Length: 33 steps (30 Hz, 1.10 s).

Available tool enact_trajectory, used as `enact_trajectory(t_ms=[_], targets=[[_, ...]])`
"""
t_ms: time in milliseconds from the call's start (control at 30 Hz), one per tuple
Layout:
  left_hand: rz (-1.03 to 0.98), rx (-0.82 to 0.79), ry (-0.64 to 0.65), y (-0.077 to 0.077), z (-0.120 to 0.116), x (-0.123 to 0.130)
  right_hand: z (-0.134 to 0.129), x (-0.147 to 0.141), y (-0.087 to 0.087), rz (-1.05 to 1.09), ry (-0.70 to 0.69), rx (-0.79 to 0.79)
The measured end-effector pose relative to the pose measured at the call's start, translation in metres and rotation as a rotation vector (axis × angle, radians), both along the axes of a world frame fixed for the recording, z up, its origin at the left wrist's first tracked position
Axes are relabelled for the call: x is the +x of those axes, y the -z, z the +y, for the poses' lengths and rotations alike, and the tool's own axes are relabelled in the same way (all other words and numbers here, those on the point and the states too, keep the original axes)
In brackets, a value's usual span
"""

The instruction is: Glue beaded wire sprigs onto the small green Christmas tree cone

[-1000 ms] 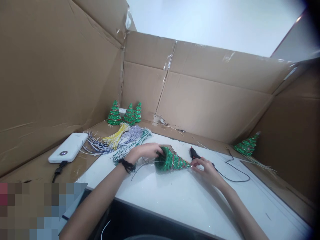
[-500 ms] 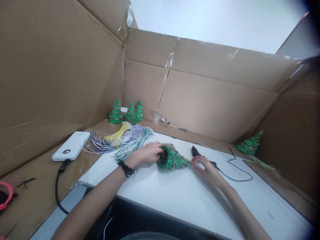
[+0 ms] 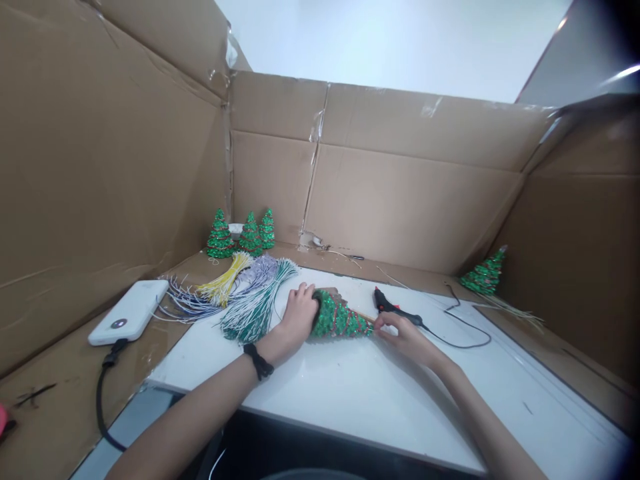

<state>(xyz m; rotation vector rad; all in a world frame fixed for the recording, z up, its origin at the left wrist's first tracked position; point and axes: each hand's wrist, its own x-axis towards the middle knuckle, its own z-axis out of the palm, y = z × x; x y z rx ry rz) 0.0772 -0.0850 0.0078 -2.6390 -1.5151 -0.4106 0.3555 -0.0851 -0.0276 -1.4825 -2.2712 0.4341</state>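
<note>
The cone tree (image 3: 340,320) is glittery green with red flecks, its surface rough and sparkling. The table (image 3: 360,393) is smooth, glossy white. The walls (image 3: 410,193) are matt brown cardboard, patched with shiny clear tape. The power bank (image 3: 127,312) looks like smooth white plastic. The wires (image 3: 250,300) have a slick plastic coating.

five glitter trees (image 3: 341,319), one power bank (image 3: 128,311)

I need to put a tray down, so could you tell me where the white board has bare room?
Bare: the white board nearer than both hands, and right of the glue gun's cord. Crowded: the wire bundles, the green cone tree.
</note>
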Motion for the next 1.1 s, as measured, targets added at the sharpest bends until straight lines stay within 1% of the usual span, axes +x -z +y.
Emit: enact_trajectory(t_ms=[100,167,333,467,567,733,833,967,1033,1100], targets=[[0.003,-0.021,-0.028,-0.002,-0.002,0.002,0.000,-0.001,0.000,0.004,-0.004,0.020],[-0.014,-0.024,-0.003,-0.001,-0.001,0.001,0.000,-0.001,0.001,0.011,-0.005,0.030],[-0.150,-0.015,0.087,0.005,0.005,-0.003,-0.001,-0.002,-0.001,0.025,-0.011,0.030],[-0.153,-0.004,0.115,0.008,0.009,-0.004,-0.002,-0.003,-0.003,0.023,-0.001,0.034],[-0.125,0.014,0.123,0.004,0.012,-0.009,-0.004,-0.004,-0.004,0.019,0.003,0.038],[-0.073,0.043,0.076,-0.009,0.015,-0.024,-0.006,-0.007,-0.005,0.024,0.034,0.075],[-0.051,0.037,0.098,-0.009,0.018,-0.030,-0.005,-0.008,-0.005,0.018,0.031,0.088],[-0.172,-0.060,0.186,-0.007,0.021,-0.035,-0.007,-0.009,-0.007,0.011,0.035,0.088],[-0.204,-0.117,0.228,-0.011,0.021,-0.039,-0.008,-0.010,-0.008,0.010,0.040,0.084],[-0.194,-0.145,0.222,-0.016,0.020,-0.042,-0.010,-0.011,-0.010,0.009,0.043,0.077]])
